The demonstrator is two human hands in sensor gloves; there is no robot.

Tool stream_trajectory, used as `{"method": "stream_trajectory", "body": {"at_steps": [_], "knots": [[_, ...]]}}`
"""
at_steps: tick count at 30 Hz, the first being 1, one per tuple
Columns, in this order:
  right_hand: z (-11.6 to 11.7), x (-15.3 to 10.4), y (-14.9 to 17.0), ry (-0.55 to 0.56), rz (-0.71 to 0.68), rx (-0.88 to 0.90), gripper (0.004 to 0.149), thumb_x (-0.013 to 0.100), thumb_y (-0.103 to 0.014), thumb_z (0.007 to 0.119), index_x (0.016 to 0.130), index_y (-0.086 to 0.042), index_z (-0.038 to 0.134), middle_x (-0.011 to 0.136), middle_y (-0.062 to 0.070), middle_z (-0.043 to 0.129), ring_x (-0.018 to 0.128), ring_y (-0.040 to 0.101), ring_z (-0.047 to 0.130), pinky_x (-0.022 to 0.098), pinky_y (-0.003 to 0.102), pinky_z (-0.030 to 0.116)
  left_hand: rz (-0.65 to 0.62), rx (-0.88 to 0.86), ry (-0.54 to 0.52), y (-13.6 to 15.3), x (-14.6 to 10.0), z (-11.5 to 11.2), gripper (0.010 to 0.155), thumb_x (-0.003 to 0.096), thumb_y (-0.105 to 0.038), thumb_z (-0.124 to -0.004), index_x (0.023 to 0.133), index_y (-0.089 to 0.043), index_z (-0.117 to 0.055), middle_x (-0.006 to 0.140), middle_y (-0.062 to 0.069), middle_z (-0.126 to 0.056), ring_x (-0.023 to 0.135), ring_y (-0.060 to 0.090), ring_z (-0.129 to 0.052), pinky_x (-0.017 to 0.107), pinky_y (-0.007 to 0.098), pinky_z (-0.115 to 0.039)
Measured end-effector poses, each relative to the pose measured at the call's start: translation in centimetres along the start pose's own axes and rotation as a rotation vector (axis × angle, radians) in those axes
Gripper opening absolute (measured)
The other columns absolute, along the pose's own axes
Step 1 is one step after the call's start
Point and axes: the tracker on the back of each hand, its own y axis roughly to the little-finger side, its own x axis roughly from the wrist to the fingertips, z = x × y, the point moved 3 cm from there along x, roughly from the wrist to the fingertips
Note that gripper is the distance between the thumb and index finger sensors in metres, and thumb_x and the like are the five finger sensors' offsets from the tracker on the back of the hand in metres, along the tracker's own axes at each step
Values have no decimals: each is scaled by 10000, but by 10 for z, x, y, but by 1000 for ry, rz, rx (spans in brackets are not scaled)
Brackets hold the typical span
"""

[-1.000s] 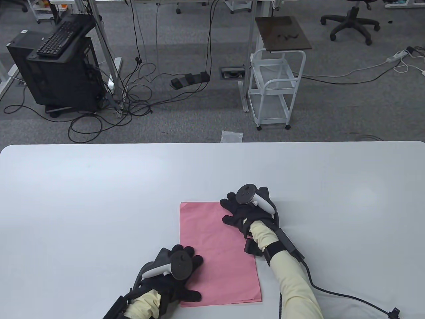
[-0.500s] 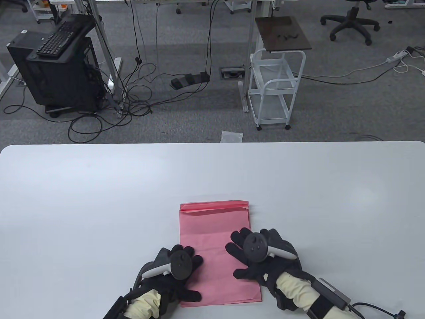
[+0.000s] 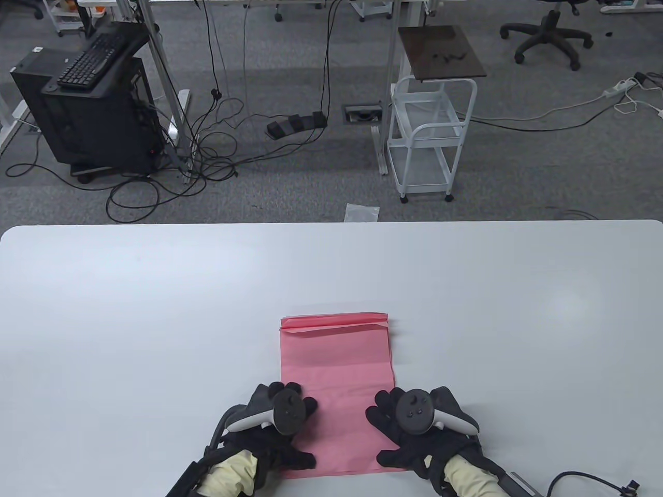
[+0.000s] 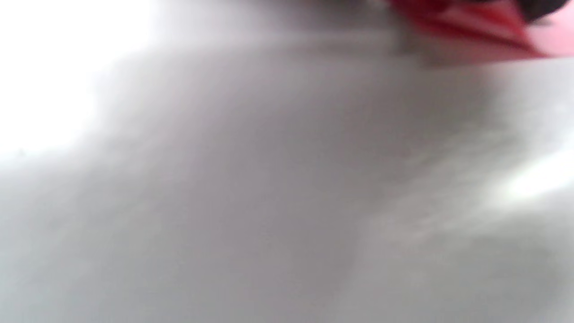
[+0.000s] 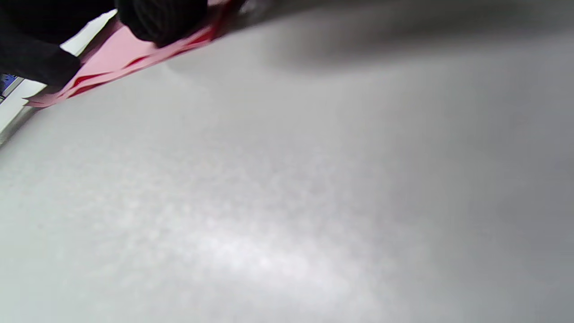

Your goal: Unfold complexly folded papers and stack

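Note:
A pink paper [image 3: 336,373] lies flat on the white table [image 3: 155,310] near the front edge. Its far end is folded over in a narrow raised strip [image 3: 334,322]. My left hand [image 3: 279,429] rests flat on the paper's near left corner. My right hand [image 3: 409,429] rests flat on its near right corner, fingers spread. The right wrist view shows gloved fingertips [image 5: 161,20] pressing the layered pink paper edge [image 5: 116,56]. The left wrist view is blurred, with a bit of the pink paper [image 4: 471,31] at its top right.
The table's far edge [image 3: 331,223] borders a carpeted floor with a white cart [image 3: 430,134], cables and a computer tower [image 3: 88,108]. A cable [image 3: 585,479] trails from my right wrist over the table's near right.
My right hand slid from the paper's far right corner back toward me to its near right corner. The far end sprang up into a folded strip. My left hand shifted only slightly.

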Motion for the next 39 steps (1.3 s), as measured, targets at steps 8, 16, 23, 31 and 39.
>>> {"method": "stream_trajectory", "body": {"at_steps": [8, 16, 23, 31, 39], "knots": [[1, 0, 0, 9, -4, 5, 736, 496, -555, 635, 1034, -477, 139, 1093, -240, -82, 972, 41, -186, 650, 460, -162, -88, -107, 45, -63, 14, -17, 833, 566, -584, -568, 1051, -289, 41, 1049, 10, 235, 947, 364, 239, 631, 588, 96], [1, -1, 1, 8, -2, 7, 739, 497, -557, 632, 1035, -475, 133, 1092, -240, -89, 968, 37, -191, 651, 454, -163, 28, -67, 60, -6, -3, -17, 828, 514, -626, -555, 1000, -397, 75, 1028, -139, 245, 983, 217, 242, 634, 579, 118], [1, 0, 1, 3, -2, 9, 741, 497, -558, 631, 1033, -476, 125, 1089, -241, -96, 965, 36, -197, 647, 452, -168, 137, -137, 74, 51, -25, -19, 832, 490, -608, -585, 978, -450, 70, 1020, -195, 243, 984, 223, 245, 636, 576, 122], [2, 0, 1, -2, -2, 12, 739, 498, -556, 630, 1031, -477, 125, 1086, -244, -101, 963, 36, -201, 643, 450, -172, 55, -69, -150, 24, -28, 18, 768, 557, -556, -573, 1088, -309, -75, 1086, -58, 164, 1013, 302, 174, 659, 593, 75], [2, 0, 1, -6, -2, 17, 738, 498, -556, 630, 1029, -480, 123, 1083, -248, -107, 960, 31, -206, 640, 446, -178, -142, 84, 70, -44, 25, 9, 749, 554, -570, -553, 1059, -379, -33, 1086, -100, 169, 1015, 265, 182, 670, 582, 76]]}}
